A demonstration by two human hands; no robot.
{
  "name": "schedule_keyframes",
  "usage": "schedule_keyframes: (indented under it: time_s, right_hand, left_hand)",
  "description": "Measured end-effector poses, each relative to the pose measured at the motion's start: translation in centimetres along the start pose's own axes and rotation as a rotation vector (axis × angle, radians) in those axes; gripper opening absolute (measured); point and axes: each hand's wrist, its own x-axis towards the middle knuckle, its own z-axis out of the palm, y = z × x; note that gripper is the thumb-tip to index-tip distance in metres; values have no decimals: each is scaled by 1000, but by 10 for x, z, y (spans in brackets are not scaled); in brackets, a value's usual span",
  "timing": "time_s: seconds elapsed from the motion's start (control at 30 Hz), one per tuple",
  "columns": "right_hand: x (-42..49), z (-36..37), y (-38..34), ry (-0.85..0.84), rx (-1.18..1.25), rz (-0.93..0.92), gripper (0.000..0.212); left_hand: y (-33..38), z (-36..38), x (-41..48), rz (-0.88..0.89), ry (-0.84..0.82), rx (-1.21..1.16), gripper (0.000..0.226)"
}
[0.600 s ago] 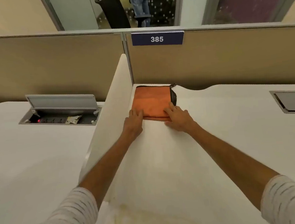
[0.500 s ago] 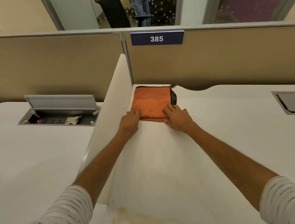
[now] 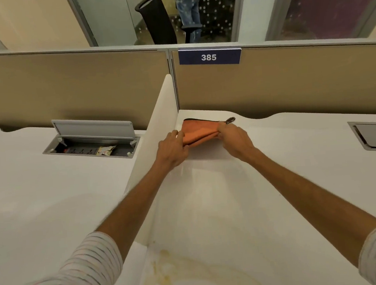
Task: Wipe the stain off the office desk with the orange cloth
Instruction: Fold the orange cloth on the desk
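Observation:
The folded orange cloth (image 3: 198, 131) with dark trim sits at the far corner of the white office desk (image 3: 286, 179), against the beige back panel. My left hand (image 3: 173, 149) grips its near left corner and my right hand (image 3: 233, 140) grips its near right corner; the near edge is lifted off the desk. A yellowish-brown stain (image 3: 177, 276) spreads over the desk at the near edge, close to my body.
A white divider panel (image 3: 157, 131) runs along the left of the desk. Beyond it, an open grey cable box (image 3: 92, 143) with sockets sits in the neighbouring desk. A closed grey hatch (image 3: 375, 134) is at the right. A blue sign "385" (image 3: 209, 57) hangs on the back panel.
Both hands went from resting flat at the cloth's near edge to gripping its near corners, and that edge has lifted off the desk.

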Motion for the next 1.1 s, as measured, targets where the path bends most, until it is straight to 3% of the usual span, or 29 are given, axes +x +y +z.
schedule_keyframes:
  time_s: [0.07,0.13,0.37,0.53,0.67,0.77,0.83,0.97,1.1]
  right_hand:
    - [-1,-20,-10,22,37,-7,15]
    - [-6,-40,-21,25,87,9,24]
    - [-40,-94,-33,-42,168,110,20]
    - [-78,-139,-30,-245,316,58,21]
    - [-101,-162,-19,-481,576,133,23]
    - [-106,-157,-9,-693,640,224,23]
    - [-108,-137,-5,-753,559,274,23]
    - [-123,-79,-3,-655,336,286,28]
    - [-153,-44,-1,-330,227,206,24]
  left_hand:
    - [12,-14,-7,33,-27,27,71]
    - [23,-26,-12,73,-18,36,78]
    - [36,-80,-32,70,-44,-154,23]
    - [37,-115,-64,210,-175,-267,23]
    - [30,-141,-76,333,-418,-396,30]
    - [34,-137,-75,336,-495,-352,31]
    - [42,-118,-78,322,-470,-268,29]
    - [52,-64,-99,268,-419,-153,25]
    - [50,-36,-126,237,-227,-153,28]
